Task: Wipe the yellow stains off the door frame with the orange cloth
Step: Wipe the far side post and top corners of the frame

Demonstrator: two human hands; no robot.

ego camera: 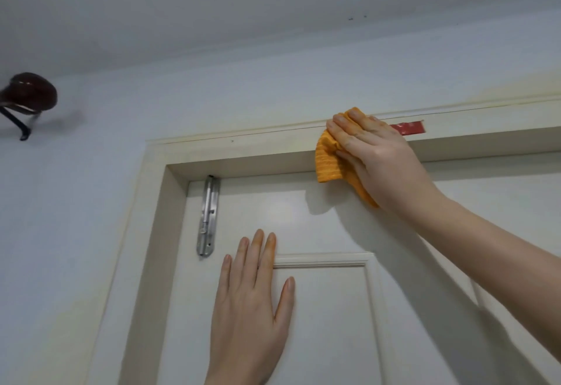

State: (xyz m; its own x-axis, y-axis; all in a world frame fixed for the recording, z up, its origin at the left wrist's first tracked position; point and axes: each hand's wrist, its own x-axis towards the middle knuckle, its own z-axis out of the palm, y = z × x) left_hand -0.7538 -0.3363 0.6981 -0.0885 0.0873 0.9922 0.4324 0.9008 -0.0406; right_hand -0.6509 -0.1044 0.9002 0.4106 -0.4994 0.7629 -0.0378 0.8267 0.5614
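Head view: our right hand (373, 153) presses the cloth (328, 163) onto the frame (243, 147), whose top rail runs sideways; our left hand (252, 299) lies open on the door (334, 308).

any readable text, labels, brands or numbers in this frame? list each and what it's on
None readable.
Red sticker on the top of the door frame, beside the right hand holding the orange cloth: no characters can be made out, and it is partly hidden.
Metal bolt latch on the door: no marking visible.
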